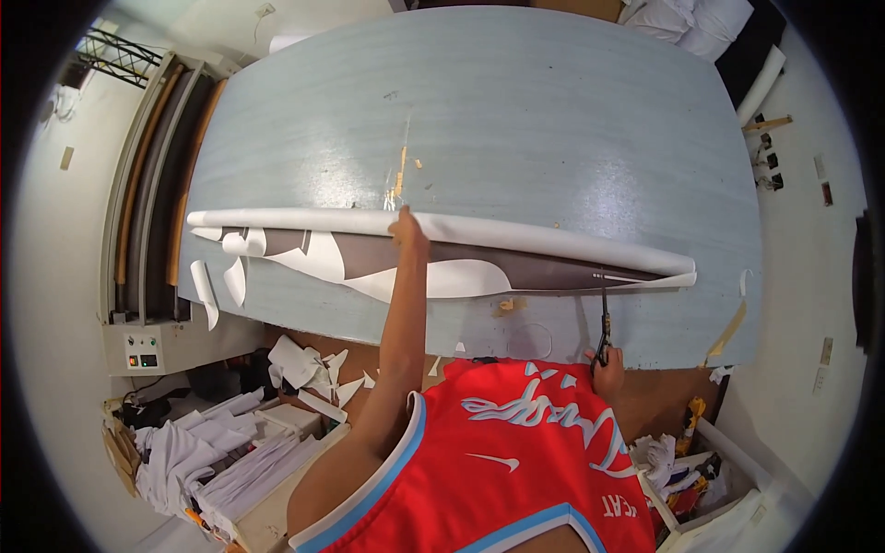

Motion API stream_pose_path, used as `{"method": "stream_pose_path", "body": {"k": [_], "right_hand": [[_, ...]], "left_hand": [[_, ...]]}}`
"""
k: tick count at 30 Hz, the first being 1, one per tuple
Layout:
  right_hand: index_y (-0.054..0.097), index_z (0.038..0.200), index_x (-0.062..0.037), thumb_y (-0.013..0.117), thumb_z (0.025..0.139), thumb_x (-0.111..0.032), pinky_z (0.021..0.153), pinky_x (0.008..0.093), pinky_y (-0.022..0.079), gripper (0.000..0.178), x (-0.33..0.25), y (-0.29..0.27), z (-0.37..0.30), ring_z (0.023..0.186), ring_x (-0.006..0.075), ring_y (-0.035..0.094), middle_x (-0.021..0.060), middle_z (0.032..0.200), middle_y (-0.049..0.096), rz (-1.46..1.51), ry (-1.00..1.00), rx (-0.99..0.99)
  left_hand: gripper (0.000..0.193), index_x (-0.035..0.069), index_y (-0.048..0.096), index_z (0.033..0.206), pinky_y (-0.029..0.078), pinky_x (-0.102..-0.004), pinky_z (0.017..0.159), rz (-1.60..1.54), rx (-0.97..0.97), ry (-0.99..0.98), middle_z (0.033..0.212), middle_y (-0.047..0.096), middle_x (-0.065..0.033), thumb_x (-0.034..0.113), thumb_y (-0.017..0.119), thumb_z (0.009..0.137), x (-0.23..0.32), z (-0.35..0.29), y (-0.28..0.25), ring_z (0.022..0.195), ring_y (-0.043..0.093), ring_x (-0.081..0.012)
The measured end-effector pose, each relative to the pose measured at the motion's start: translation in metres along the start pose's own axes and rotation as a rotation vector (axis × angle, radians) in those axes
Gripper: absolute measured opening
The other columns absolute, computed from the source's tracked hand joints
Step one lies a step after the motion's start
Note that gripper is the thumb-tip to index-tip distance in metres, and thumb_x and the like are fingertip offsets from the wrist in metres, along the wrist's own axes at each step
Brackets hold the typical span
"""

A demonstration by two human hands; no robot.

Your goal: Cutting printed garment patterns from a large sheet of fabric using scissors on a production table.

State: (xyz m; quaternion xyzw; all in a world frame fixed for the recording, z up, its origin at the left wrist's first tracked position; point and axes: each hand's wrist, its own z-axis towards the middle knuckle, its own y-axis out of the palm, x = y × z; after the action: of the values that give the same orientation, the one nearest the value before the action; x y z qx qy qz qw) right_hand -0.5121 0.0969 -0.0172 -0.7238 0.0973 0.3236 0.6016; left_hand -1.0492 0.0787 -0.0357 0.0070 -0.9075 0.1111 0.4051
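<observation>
A long white paper roll (553, 241) lies across the blue-grey table (479, 111), its unrolled part showing a dark grey and white print (433, 263). My left hand (407, 227) rests on the roll near its middle, fingers bent over its top. Close to the table's front edge, my right hand (607, 364) is closed on the handles of black scissors (604, 332). The scissor blades point away from me and meet the near edge of the printed sheet, toward its right end. Whether the blades are apart is too small to tell.
Curled paper offcuts (204, 293) lie left of the sheet. A tall roller machine (152, 184) stands at the left. White scraps (309, 364) cover the floor by the front edge, beside a box of folded white material (230, 452). Another crate (701, 488) holds items at lower right.
</observation>
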Motion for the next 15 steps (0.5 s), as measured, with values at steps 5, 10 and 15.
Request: {"method": "stream_pose_path", "body": {"k": [5, 10, 15], "right_hand": [[0.055, 0.091, -0.0013, 0.067, 0.074, -0.003, 0.071, 0.046, 0.043, 0.021, -0.011, -0.006, 0.006, 0.085, 0.0407, 0.055, 0.0178, 0.086, 0.054, 0.095, 0.077, 0.011], [0.055, 0.09, 0.0003, 0.063, 0.073, 0.001, 0.071, 0.046, 0.043, 0.019, -0.006, -0.004, -0.007, 0.084, 0.0404, 0.055, 0.0186, 0.087, 0.054, 0.136, 0.117, 0.077], [0.056, 0.087, 0.0012, 0.064, 0.075, 0.0, 0.069, 0.0452, 0.043, 0.015, 0.005, 0.001, -0.007, 0.08, 0.0387, 0.055, 0.0186, 0.086, 0.054, 0.089, 0.177, 0.077]], "left_hand": [[0.051, -0.003, 0.047, 0.132, 0.045, -0.0352, 0.092, -0.249, -0.483, 0.329, 0.122, 0.056, -0.0187, 0.021, 0.061, 0.09, 0.039, 0.0, 0.06, 0.108, 0.055, -0.0234], [0.048, 0.001, 0.051, 0.131, 0.044, -0.0361, 0.091, 0.203, -0.376, 0.916, 0.116, 0.061, -0.018, 0.026, 0.061, 0.091, 0.014, -0.017, 0.075, 0.106, 0.059, -0.027], [0.052, 0.008, 0.053, 0.13, 0.043, -0.0435, 0.094, 0.76, -0.535, 1.204, 0.119, 0.058, -0.0187, 0.03, 0.066, 0.085, -0.038, -0.04, 0.063, 0.112, 0.053, -0.0367]]}}
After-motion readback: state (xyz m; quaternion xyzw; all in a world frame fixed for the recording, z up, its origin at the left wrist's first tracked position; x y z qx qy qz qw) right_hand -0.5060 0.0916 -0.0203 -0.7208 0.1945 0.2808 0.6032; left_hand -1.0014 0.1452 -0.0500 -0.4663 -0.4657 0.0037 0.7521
